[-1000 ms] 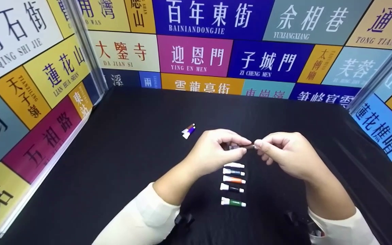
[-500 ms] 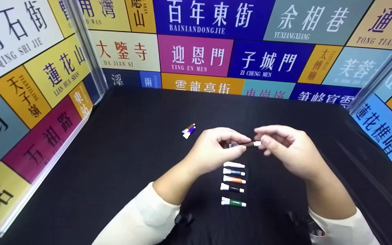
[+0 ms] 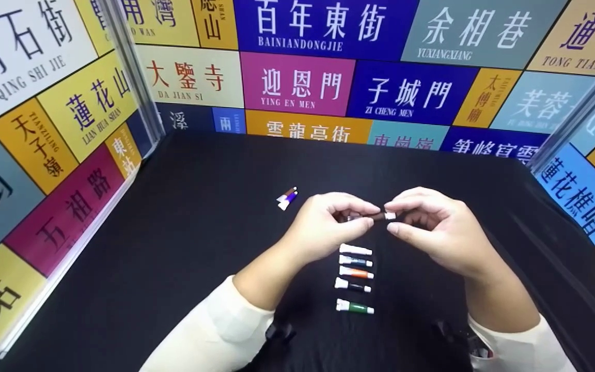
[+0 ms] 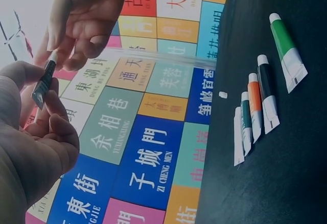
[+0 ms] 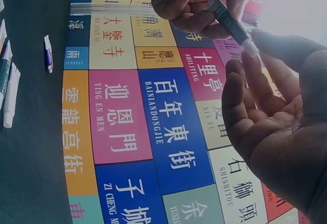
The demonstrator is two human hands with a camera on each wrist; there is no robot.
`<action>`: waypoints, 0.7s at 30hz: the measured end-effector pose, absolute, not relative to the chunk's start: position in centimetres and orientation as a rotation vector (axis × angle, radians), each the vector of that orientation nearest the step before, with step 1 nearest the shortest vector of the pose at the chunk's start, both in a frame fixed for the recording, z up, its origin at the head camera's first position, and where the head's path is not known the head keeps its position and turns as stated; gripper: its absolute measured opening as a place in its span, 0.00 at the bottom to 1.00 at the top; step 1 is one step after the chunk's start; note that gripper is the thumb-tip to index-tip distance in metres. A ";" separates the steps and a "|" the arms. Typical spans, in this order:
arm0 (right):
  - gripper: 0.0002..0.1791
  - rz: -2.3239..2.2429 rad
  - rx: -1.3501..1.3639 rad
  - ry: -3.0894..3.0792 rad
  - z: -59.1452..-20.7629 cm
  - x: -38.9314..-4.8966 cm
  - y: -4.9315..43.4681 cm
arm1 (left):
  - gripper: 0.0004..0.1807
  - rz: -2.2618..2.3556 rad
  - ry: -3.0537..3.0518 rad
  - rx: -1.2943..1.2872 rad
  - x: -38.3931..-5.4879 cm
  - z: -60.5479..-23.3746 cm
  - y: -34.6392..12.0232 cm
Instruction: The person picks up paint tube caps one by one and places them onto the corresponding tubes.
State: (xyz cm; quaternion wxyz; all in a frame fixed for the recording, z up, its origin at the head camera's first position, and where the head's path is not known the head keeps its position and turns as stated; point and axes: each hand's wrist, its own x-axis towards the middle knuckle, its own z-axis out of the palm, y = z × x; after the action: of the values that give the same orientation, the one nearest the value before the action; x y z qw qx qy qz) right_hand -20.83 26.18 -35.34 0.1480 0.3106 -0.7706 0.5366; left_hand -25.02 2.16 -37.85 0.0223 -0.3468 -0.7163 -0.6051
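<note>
My left hand (image 3: 318, 227) pinches a dark paint tube (image 3: 378, 217) between thumb and fingers, holding it above the table with its white cap (image 3: 390, 216) towards the right. Around that cap, my right hand (image 3: 442, 235) has its thumb and fingers spread apart, fingertips right at the cap. The right wrist view shows the tube (image 5: 232, 25) slanting down to its cap, near the right fingers. Below the hands, a column of tubes lies on the black cloth: white (image 3: 355, 250), dark teal (image 3: 355, 261), orange (image 3: 355, 272), black (image 3: 353, 284) and green (image 3: 354, 306).
Farther back on the left, a purple tube (image 3: 291, 197) and a brown tube (image 3: 287, 193) lie side by side. A small white piece (image 4: 223, 95) is on the black tablecloth (image 3: 215, 206). Sign-covered panels (image 3: 297, 82) enclose the table at the back and sides.
My right thumb and fingers, which pinched the cap end a second ago, have parted and spread around it. The left hand keeps its grip on the paint tube, its cap now showing.
</note>
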 end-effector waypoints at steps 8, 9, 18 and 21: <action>0.15 1.464 0.834 -2.259 -35.5 -20.7 26.0 | 0.11 -1.876 -2.212 -1.080 -24.9 -37.8 2.2; 0.14 1.442 0.819 -2.272 -35.4 -20.7 26.0 | 0.11 -1.879 -2.212 -1.081 -24.9 -37.8 2.2; 0.09 1.227 0.659 -2.419 -35.3 -20.7 25.9 | 0.10 -1.896 -2.226 -1.068 -24.8 -37.7 2.4; 0.10 1.174 0.605 -2.471 -35.4 -20.8 25.8 | 0.10 -1.882 -2.230 -1.067 -24.8 -37.8 2.4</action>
State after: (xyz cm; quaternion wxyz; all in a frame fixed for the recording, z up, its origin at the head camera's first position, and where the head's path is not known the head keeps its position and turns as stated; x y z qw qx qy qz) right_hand -20.81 25.82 -35.43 0.1690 0.2130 -0.8691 0.4131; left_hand -24.76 2.43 -37.76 0.0175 -0.3433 -0.7176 -0.6057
